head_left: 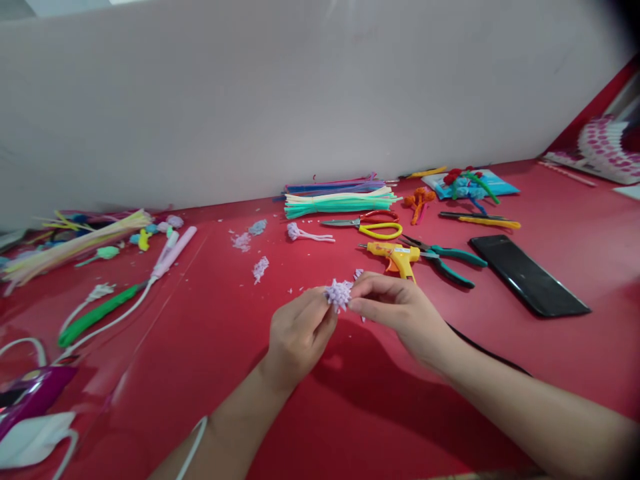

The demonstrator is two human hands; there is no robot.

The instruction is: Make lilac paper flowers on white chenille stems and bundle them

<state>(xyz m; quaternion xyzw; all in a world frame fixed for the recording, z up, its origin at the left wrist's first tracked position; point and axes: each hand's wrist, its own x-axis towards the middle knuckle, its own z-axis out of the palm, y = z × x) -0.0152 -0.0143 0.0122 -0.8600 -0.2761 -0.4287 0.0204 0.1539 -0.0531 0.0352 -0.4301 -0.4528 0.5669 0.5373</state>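
A lilac cluster of bent pipe cleaners (339,294), spiky like a small flower head, is held up above the red table. My left hand (303,330) is closed around its lower left side. On its right edge, the thumb and index finger of my right hand (395,307) pinch the cluster. Beyond my hands lies another lilac pipe-cleaner flower (294,231) with pale stems. Lilac fuzz clippings (261,269) are scattered on the table to the left. Close past my right hand is a yellow glue gun (395,253).
Scissors (380,230), teal-handled pliers (457,257) and a black phone (527,273) lie to the right. Bundled pipe cleaners (340,202) rest against the grey wall. At the left are a pink hair straightener (173,253), its white cord, and more pipe cleaners (80,247).
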